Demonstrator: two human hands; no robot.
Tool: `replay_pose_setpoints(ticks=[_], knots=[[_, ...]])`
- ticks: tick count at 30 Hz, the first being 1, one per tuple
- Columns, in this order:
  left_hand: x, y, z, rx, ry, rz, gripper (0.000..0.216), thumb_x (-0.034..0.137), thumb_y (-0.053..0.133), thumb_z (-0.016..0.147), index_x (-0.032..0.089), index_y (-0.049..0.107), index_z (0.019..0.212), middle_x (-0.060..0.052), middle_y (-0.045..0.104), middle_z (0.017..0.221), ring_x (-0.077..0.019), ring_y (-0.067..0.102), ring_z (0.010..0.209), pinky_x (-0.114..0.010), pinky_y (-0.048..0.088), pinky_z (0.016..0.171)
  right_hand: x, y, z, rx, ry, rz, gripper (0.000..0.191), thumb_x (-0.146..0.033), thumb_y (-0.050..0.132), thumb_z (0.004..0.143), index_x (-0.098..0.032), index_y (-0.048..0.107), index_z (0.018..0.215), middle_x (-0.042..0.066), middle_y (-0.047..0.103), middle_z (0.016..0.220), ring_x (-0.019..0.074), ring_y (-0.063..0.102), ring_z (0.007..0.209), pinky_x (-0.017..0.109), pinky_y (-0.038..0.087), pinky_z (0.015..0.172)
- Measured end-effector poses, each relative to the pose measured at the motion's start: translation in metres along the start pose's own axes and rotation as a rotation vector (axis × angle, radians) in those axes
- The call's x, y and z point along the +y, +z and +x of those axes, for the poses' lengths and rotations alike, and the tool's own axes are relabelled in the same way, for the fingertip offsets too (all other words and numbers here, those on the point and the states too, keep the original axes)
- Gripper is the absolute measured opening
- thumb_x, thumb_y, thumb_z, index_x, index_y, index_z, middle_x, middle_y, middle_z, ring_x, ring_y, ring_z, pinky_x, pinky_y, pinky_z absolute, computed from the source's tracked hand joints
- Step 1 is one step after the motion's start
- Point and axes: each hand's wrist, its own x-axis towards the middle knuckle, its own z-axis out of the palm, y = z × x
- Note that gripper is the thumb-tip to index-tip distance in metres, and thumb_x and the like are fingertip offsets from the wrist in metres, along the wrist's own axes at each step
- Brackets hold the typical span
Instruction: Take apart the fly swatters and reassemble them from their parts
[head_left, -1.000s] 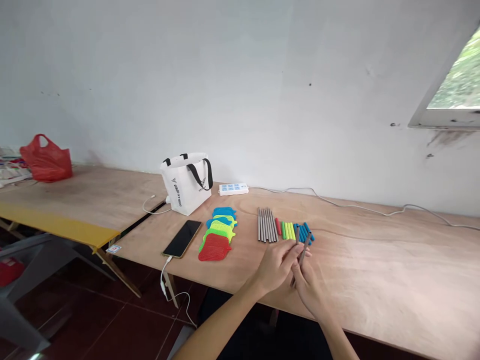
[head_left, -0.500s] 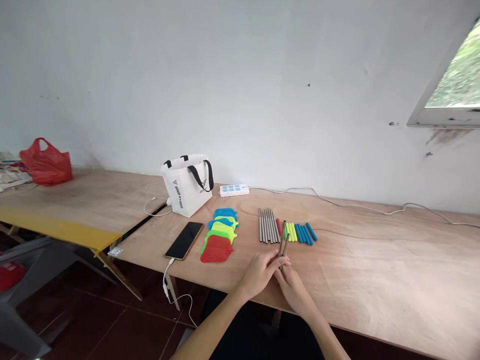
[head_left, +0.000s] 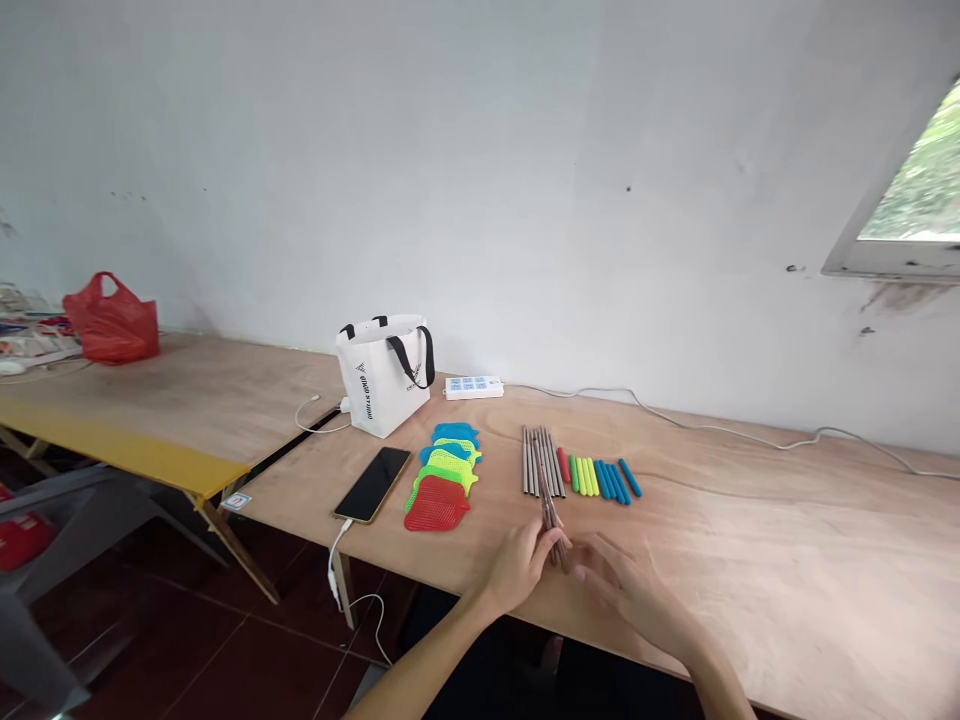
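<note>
My left hand [head_left: 517, 568] is closed around a few thin metal rods [head_left: 551, 520] near the table's front edge; their far ends slant over a row of grey metal tubes [head_left: 529, 470]. Just to the right, my right hand [head_left: 634, 590] hovers with fingers apart and nothing in them, slightly blurred. Beyond it lie short coloured sticks: a red one [head_left: 563, 464], green-yellow ones [head_left: 587, 477] and blue ones [head_left: 611, 482]. Overlapping mesh fly-swatter heads in blue, yellow, green and red [head_left: 437, 503] are fanned out left of the tubes.
A phone [head_left: 373, 484] on a charging cable lies at the left front. Behind it stand a white tote bag [head_left: 384, 385] and a power strip [head_left: 473, 387], whose cord [head_left: 712, 428] runs along the wall. A red plastic bag [head_left: 116, 325] sits on the neighbouring table [head_left: 225, 385].
My right hand has come off the rods and moved right, its fingers opening. My left hand keeps the rods, which now tilt left over the grey tubes. The view has shifted slightly.
</note>
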Motion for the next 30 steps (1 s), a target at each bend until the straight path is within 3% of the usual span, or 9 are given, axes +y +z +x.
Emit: replay_pose_setpoints(ticks=[4, 8, 11, 13, 16, 20, 25, 30], knots=[[0.000, 0.000, -0.002, -0.064, -0.008, 0.063, 0.035, 0.045, 0.036, 0.107, 0.020, 0.060, 0.112, -0.006, 0.075, 0.097, -0.0220, 0.071, 0.090, -0.030, 0.051, 0.085, -0.008, -0.007, -0.005, 0.224, 0.054, 0.049, 0.044, -0.056, 0.053, 0.096, -0.033, 0.059, 0.134, 0.006, 0.069, 0.126, 0.0265, 0.067, 0.110, 0.048, 0.055, 0.097], [0.002, -0.001, -0.003, -0.067, -0.006, 0.078, 0.036, 0.044, 0.034, 0.107, 0.021, 0.059, 0.120, -0.005, 0.074, 0.098, -0.0216, 0.069, 0.092, -0.031, 0.049, 0.089, -0.033, -0.002, -0.005, 0.323, -0.083, 0.093, 0.058, -0.048, 0.053, 0.099, -0.039, 0.034, 0.153, 0.007, 0.053, 0.150, 0.0250, 0.062, 0.122, 0.048, 0.053, 0.103], [0.002, -0.001, -0.004, -0.090, 0.017, 0.089, 0.037, 0.045, 0.032, 0.108, 0.023, 0.056, 0.126, -0.004, 0.071, 0.100, -0.0202, 0.066, 0.093, -0.030, 0.048, 0.089, -0.051, 0.000, 0.000, 0.404, -0.200, 0.098, 0.063, -0.043, 0.054, 0.100, -0.039, 0.026, 0.157, 0.007, 0.048, 0.154, 0.0266, 0.056, 0.133, 0.049, 0.050, 0.108], [0.002, 0.000, -0.004, -0.111, 0.019, 0.110, 0.038, 0.045, 0.029, 0.108, 0.022, 0.057, 0.118, -0.004, 0.069, 0.095, -0.0186, 0.064, 0.084, -0.028, 0.048, 0.083, -0.058, 0.001, 0.007, 0.432, -0.246, 0.097, 0.067, -0.041, 0.055, 0.100, -0.039, 0.022, 0.159, 0.008, 0.047, 0.155, 0.0277, 0.051, 0.138, 0.051, 0.047, 0.111], [0.003, 0.000, -0.004, -0.128, 0.039, 0.142, 0.036, 0.043, 0.027, 0.108, 0.021, 0.055, 0.102, -0.003, 0.063, 0.090, -0.0174, 0.059, 0.079, -0.027, 0.045, 0.076, -0.059, 0.001, 0.018, 0.417, -0.267, 0.108, 0.068, -0.038, 0.055, 0.100, -0.039, 0.021, 0.160, 0.009, 0.045, 0.158, 0.0282, 0.051, 0.139, 0.053, 0.047, 0.112], [0.005, 0.000, -0.004, -0.152, 0.051, 0.098, 0.032, 0.041, 0.028, 0.108, 0.021, 0.051, 0.097, -0.001, 0.058, 0.085, -0.0164, 0.055, 0.077, -0.027, 0.043, 0.074, -0.061, 0.003, 0.028, 0.465, -0.313, 0.205, 0.063, -0.036, 0.056, 0.100, -0.037, 0.030, 0.157, 0.009, 0.043, 0.158, 0.0274, 0.056, 0.134, 0.050, 0.053, 0.106], [0.002, 0.000, -0.002, -0.143, 0.060, -0.053, 0.034, 0.044, 0.028, 0.108, 0.020, 0.050, 0.099, -0.001, 0.056, 0.084, -0.0161, 0.055, 0.077, -0.028, 0.044, 0.077, -0.070, 0.006, 0.038, 0.515, -0.328, 0.344, 0.062, -0.033, 0.056, 0.101, -0.035, 0.029, 0.157, 0.011, 0.062, 0.139, 0.0247, 0.071, 0.110, 0.048, 0.061, 0.093], [-0.005, 0.000, 0.001, -0.076, 0.004, -0.022, 0.040, 0.049, 0.024, 0.108, 0.020, 0.051, 0.105, -0.003, 0.056, 0.088, -0.0186, 0.054, 0.082, -0.031, 0.044, 0.080, -0.074, 0.009, 0.049, 0.506, -0.354, 0.324, 0.058, -0.033, 0.056, 0.101, -0.033, 0.033, 0.155, 0.010, 0.069, 0.124, 0.0221, 0.074, 0.097, 0.045, 0.063, 0.085]])
